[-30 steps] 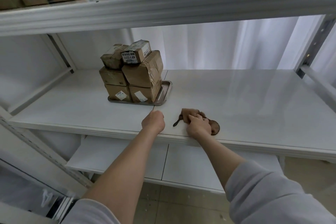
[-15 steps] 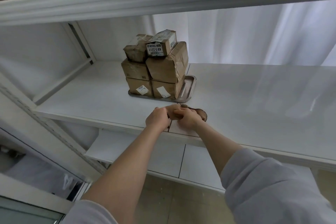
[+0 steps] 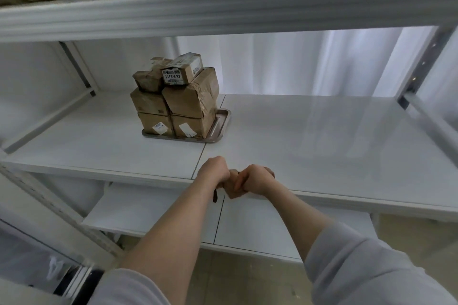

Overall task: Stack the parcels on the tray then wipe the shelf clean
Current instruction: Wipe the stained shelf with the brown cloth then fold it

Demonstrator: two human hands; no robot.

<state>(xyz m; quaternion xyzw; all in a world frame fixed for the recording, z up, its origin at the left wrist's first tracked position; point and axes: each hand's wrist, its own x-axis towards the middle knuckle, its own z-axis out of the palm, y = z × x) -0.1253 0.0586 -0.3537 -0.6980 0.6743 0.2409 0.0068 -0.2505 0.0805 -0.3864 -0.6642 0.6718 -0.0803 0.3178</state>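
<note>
Both left hand [image 3: 214,171] and right hand [image 3: 256,179] are now clamped, fingers [image 3: 240,182] curled, on the cloth [image 3: 231,190] at the shelf [image 3: 322,143] edge, formerly pressed by one; with parcels [image 3: 173,104] stacked on the tray [image 3: 222,122], wiping is judged readied

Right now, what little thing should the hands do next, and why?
Probably press the cloth onto the shelf and wipe: the parcels sit stacked on the tray, and left hand and right hand grip the cloth at the front edge.
</note>
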